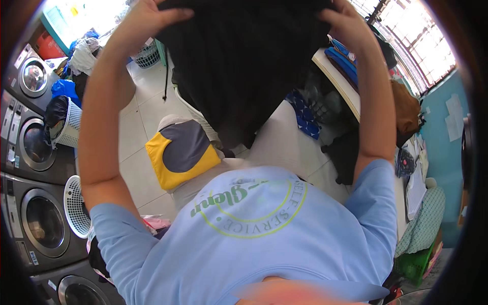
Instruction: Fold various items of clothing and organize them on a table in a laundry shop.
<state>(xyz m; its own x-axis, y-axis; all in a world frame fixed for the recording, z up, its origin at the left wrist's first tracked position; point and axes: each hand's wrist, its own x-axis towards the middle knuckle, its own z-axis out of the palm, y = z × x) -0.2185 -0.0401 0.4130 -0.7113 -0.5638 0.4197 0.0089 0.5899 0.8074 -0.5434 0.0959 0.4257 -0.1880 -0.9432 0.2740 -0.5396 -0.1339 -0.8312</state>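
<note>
A black garment [244,57] is spread between my raised hands and hangs down before me, with a dark drawstring dangling at its left. My left hand [162,17] grips its upper left edge. My right hand [335,15] pinches the upper right edge. Part of each hand is cut off by the picture's top. Below the garment, a folded yellow and grey cloth item [187,152] rests on my thigh. Behind the garment, a light plastic basket [194,110] is partly hidden.
Front-loading machines [44,221] line the left side, near a white laundry basket [72,124] holding dark cloth. Another basket [146,55] stands farther off. On the right is a table [335,82] with folded blue cloth. Patterned blue cloth [305,116] lies below it.
</note>
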